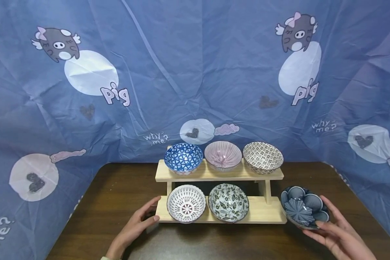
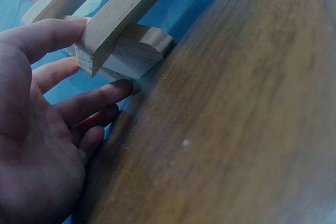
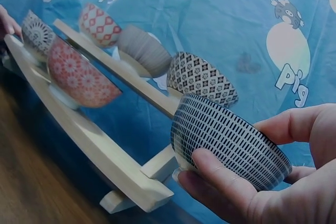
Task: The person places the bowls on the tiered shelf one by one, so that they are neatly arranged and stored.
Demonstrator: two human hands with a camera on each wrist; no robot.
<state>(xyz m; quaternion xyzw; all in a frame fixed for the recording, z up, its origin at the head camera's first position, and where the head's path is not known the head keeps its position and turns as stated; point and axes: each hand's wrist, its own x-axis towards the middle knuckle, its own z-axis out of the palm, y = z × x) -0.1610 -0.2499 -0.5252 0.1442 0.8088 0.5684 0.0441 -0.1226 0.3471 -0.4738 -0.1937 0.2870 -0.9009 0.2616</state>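
Observation:
My right hand grips a dark blue bowl, patterned inside with grey-blue fans and rounded shapes, just off the rack's right end. In the right wrist view that bowl is tilted, its outside covered in small dark dashes, with fingers and thumb about it. At the other end, my left hand touches the left end of the two-tier wooden rack's lower shelf; its fingers are relaxed. The left wrist view has the thumb and a finger against the shelf end. A white bowl and a leaf-patterned bowl sit on the lower shelf.
The upper shelf carries a blue triangle-patterned bowl, a pink-striped bowl and a beige-and-dark patterned bowl. Beneath the rack is a dark brown wooden table. A blue cloth with pig prints hangs behind and at both sides.

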